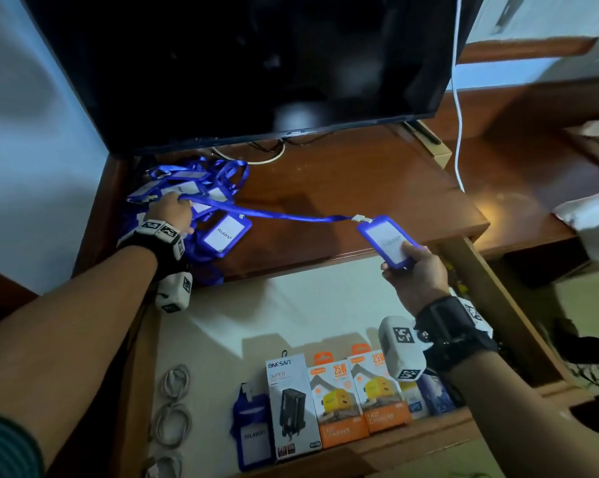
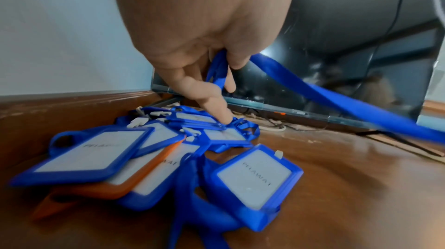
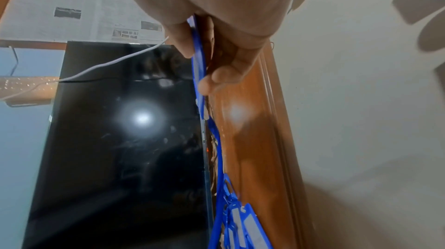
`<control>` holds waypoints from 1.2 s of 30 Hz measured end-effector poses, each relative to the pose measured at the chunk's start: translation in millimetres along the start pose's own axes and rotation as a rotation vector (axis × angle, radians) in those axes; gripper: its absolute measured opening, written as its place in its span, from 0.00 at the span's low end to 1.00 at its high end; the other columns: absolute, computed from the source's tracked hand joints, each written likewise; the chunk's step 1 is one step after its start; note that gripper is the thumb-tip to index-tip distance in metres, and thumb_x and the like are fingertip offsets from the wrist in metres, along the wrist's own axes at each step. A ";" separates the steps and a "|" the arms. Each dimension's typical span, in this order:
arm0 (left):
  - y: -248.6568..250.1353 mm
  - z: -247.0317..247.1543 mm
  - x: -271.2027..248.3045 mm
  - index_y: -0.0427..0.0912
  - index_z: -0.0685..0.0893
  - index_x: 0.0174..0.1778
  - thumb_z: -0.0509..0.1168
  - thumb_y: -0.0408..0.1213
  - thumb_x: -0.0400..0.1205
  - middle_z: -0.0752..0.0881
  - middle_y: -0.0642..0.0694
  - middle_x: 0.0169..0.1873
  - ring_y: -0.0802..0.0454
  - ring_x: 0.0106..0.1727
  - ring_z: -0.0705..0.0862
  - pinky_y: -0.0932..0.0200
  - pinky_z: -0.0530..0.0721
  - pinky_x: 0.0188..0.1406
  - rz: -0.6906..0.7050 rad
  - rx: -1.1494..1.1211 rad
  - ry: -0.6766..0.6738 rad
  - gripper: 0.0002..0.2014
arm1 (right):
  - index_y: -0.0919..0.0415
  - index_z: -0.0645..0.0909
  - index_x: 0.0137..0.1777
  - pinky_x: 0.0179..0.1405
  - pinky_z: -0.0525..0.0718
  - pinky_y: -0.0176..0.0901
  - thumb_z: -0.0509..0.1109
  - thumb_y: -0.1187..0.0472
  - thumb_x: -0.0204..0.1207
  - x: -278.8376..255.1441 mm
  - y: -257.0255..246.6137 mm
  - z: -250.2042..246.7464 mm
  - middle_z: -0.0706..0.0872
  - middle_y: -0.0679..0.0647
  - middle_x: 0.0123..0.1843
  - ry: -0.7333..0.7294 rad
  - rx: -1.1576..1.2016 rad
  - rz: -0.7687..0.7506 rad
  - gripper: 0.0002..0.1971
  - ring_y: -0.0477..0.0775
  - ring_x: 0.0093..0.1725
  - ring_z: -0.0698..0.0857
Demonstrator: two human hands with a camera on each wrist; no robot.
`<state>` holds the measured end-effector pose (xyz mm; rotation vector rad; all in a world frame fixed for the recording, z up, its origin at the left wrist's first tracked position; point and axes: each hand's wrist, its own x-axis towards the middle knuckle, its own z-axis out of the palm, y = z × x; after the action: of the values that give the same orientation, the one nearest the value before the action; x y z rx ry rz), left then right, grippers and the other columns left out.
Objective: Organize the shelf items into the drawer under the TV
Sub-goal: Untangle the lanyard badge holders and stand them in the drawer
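A pile of blue badge holders (image 1: 187,194) (image 2: 149,158) with lanyards lies on the wooden shelf (image 1: 342,194) under the TV, at its left end. My left hand (image 1: 172,212) (image 2: 216,66) grips one blue lanyard strap (image 1: 284,215) (image 2: 337,100) over the pile. The strap runs taut to a blue badge holder (image 1: 386,241) (image 3: 198,59) that my right hand (image 1: 411,270) (image 3: 216,66) pinches above the shelf's front edge. Below lies the open drawer (image 1: 308,312).
The drawer's front row holds a blue badge holder (image 1: 253,432), a white charger box (image 1: 292,405), two orange charger boxes (image 1: 360,395) and coiled white cables (image 1: 174,405). The black TV (image 1: 256,63) stands close behind the pile. A white cable (image 1: 458,132) hangs at right.
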<state>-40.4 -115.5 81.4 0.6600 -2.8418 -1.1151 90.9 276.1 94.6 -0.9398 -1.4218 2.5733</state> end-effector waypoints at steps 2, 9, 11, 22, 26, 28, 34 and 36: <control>13.9 -1.9 -8.1 0.38 0.83 0.50 0.56 0.38 0.81 0.86 0.39 0.36 0.42 0.29 0.80 0.61 0.80 0.25 0.016 -0.074 -0.009 0.13 | 0.62 0.75 0.55 0.30 0.76 0.42 0.59 0.64 0.82 1.0 7.6 -1.9 0.82 0.61 0.41 -0.011 -0.101 0.019 0.05 0.55 0.22 0.82; 65.4 5.2 -52.2 0.38 0.84 0.33 0.61 0.30 0.76 0.75 0.47 0.15 0.51 0.14 0.72 0.61 0.68 0.23 0.076 -0.202 -0.152 0.09 | 0.63 0.77 0.52 0.30 0.75 0.44 0.60 0.69 0.74 -5.7 22.4 8.7 0.83 0.59 0.36 -0.083 -0.324 0.105 0.08 0.54 0.24 0.84; 78.1 11.7 -76.2 0.38 0.78 0.29 0.63 0.30 0.77 0.73 0.46 0.18 0.53 0.12 0.71 0.65 0.64 0.16 0.092 -0.198 -0.272 0.10 | 0.60 0.77 0.47 0.28 0.75 0.41 0.61 0.71 0.71 -10.6 24.9 12.6 0.82 0.58 0.39 -0.139 -0.357 0.103 0.08 0.54 0.27 0.82; 88.0 78.9 -198.3 0.43 0.78 0.39 0.55 0.36 0.88 0.81 0.44 0.34 0.53 0.30 0.81 0.62 0.72 0.31 -0.024 -0.422 -0.581 0.12 | 0.62 0.77 0.54 0.40 0.77 0.48 0.62 0.77 0.62 -43.6 40.7 15.4 0.84 0.61 0.41 -0.468 -0.534 0.085 0.20 0.61 0.43 0.80; 87.3 87.7 -218.0 0.42 0.82 0.45 0.59 0.41 0.87 0.82 0.40 0.40 0.47 0.40 0.80 0.57 0.77 0.42 -0.098 -0.597 -0.445 0.10 | 0.61 0.80 0.58 0.35 0.81 0.43 0.57 0.75 0.76 -47.9 40.9 13.8 0.85 0.58 0.45 -0.552 -0.564 0.108 0.16 0.55 0.40 0.83; 83.4 87.4 -225.6 0.41 0.84 0.49 0.63 0.40 0.85 0.82 0.40 0.42 0.47 0.43 0.79 0.55 0.76 0.45 -0.077 -0.612 -0.430 0.07 | 0.60 0.81 0.55 0.36 0.84 0.44 0.59 0.72 0.79 -50.2 42.8 13.6 0.86 0.58 0.44 -0.576 -0.558 0.121 0.12 0.55 0.40 0.85; 65.5 69.0 -240.4 0.39 0.83 0.52 0.69 0.25 0.79 0.85 0.46 0.39 0.53 0.39 0.83 0.60 0.82 0.42 0.006 -0.556 -0.433 0.08 | 0.65 0.79 0.53 0.35 0.82 0.44 0.62 0.71 0.78 -62.7 54.2 18.2 0.85 0.60 0.43 -0.561 -0.577 0.095 0.08 0.56 0.38 0.84; 61.8 59.7 -241.3 0.37 0.84 0.52 0.69 0.23 0.78 0.86 0.44 0.40 0.53 0.40 0.82 0.64 0.82 0.39 0.053 -0.518 -0.440 0.09 | 0.62 0.76 0.47 0.33 0.81 0.44 0.63 0.71 0.77 -67.9 57.0 22.0 0.83 0.57 0.39 -0.529 -0.593 0.080 0.05 0.55 0.36 0.83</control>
<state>145.9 58.0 109.6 0.3291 -2.6464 -2.0963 147.8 204.6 91.2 -0.3349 -2.4139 2.6123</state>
